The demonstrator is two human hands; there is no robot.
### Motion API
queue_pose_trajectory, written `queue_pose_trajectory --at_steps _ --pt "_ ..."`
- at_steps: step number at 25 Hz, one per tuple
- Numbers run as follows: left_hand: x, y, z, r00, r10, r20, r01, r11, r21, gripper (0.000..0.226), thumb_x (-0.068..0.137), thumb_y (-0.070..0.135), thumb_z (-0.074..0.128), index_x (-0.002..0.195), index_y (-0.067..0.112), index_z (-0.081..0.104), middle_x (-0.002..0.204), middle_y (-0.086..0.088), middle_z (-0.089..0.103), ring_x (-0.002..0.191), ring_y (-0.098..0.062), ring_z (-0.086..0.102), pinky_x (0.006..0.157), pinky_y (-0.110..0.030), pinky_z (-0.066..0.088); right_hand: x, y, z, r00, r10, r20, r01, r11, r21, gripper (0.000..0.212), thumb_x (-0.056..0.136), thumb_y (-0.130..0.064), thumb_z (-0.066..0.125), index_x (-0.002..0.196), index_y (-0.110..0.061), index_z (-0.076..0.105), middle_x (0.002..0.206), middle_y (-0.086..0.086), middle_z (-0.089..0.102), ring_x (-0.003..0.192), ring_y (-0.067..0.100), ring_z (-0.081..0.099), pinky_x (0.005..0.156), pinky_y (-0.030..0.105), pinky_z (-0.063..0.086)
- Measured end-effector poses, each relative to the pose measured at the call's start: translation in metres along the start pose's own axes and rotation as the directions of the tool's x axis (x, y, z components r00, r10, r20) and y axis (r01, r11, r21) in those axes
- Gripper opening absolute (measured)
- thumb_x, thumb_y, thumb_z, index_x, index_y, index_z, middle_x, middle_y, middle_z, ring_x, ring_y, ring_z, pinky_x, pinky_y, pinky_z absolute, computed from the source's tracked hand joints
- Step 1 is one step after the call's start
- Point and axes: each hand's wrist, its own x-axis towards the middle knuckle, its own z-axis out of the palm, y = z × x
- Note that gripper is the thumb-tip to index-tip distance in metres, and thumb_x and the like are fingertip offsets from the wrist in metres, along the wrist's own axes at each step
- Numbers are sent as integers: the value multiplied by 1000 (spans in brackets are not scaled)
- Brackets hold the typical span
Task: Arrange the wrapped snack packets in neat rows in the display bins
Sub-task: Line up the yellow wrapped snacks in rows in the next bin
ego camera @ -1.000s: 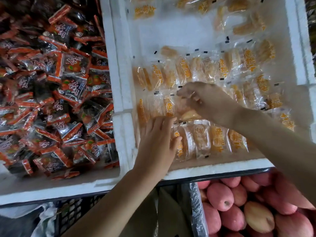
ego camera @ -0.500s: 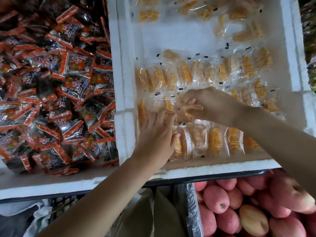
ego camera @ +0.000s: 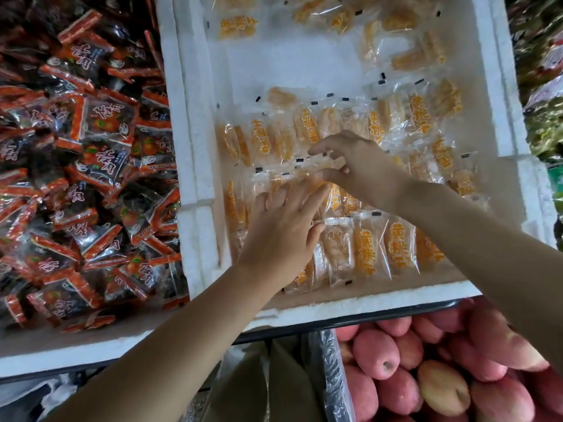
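A white foam bin (ego camera: 377, 300) holds clear packets of yellow dried fruit with orange lettering, laid in rough rows (ego camera: 368, 248). My left hand (ego camera: 283, 229) lies flat with straight fingers on the packets at the left of the middle row. My right hand (ego camera: 359, 162) reaches in from the right, its fingers curled and pinching a clear yellow packet (ego camera: 316, 175) just above my left fingertips. Loose packets (ego camera: 408, 56) lie scattered at the back of the bin.
A second foam bin (ego camera: 61, 348) on the left is heaped with dark packets edged in red (ego camera: 85, 153). Pink apples (ego camera: 441, 370) fill a crate below the bins at the lower right. Green bagged goods (ego camera: 542, 86) sit past the right wall.
My left hand has slid up from the front row to the middle row. My right hand stays over the middle row, fingers working on the packet it pinches.
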Motion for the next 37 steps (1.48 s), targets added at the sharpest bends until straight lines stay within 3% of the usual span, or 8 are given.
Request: queue_pose_trajectory --at_steps 11,15,18,21,26,31,35,37 --pt "8 -16 -14 997 63 -52 -67 993 -94 41 92 32 34 122 16 57 120 -1 59 108 -18 57 90 -30 44 7 10 -15 998 -50 29 57 942 -330 34 91 -44 51 116 -21 56 118 0 47 106 20 53 77 28 39" --pt "52 -25 -34 980 20 -197 -60 979 -194 31 91 19 43 119 14 54 111 -2 57 103 -19 51 90 -30 36 27 12 -27 965 -140 -223 65 947 -315 39 95 -37 45 124 -12 53 121 7 52 107 26 54 80 34 43" --pt "104 -47 -40 996 -70 -61 58 981 -187 43 89 6 53 132 13 49 131 -5 50 123 -25 44 102 -39 33 56 32 -52 918 23 -396 -113 972 -204 41 97 -22 46 135 -9 40 133 12 42 121 28 42 95 33 35" --pt "140 -67 -33 990 -120 79 135 966 -220 43 91 10 56 133 16 49 133 -4 51 124 -27 44 103 -41 37 87 57 -67 897 254 -362 -313 943 -114 54 96 -26 49 141 -6 27 139 16 36 129 33 34 103 37 30" --pt "164 -73 -31 977 -173 -126 108 907 -406 17 97 18 53 113 14 57 106 -1 66 99 -21 61 82 -40 50 127 68 -70 859 369 -354 -404 914 -26 54 92 -28 57 133 -4 31 118 19 57 113 36 50 79 39 43" --pt "186 -53 -46 899 -378 -222 121 701 -703 6 98 12 52 93 15 50 80 11 54 73 -15 57 71 -31 51 120 48 -80 853 306 -423 -282 952 120 47 87 -21 56 127 -7 36 101 9 63 95 29 57 78 35 46" --pt "187 -21 -57 816 -572 86 234 191 -953 7 100 14 48 93 14 45 100 -10 59 71 -20 63 67 -41 60 79 20 -80 897 321 -304 -98 814 572 28 91 -28 56 112 -16 43 84 0 59 74 15 57 68 27 45" --pt "183 0 -52 822 -540 182 260 71 -963 9 98 18 52 104 12 49 108 -17 62 75 -24 65 72 -45 59 59 14 -73 925 336 -175 -108 677 728 15 94 -23 51 105 -14 47 86 6 61 73 21 62 74 34 55"
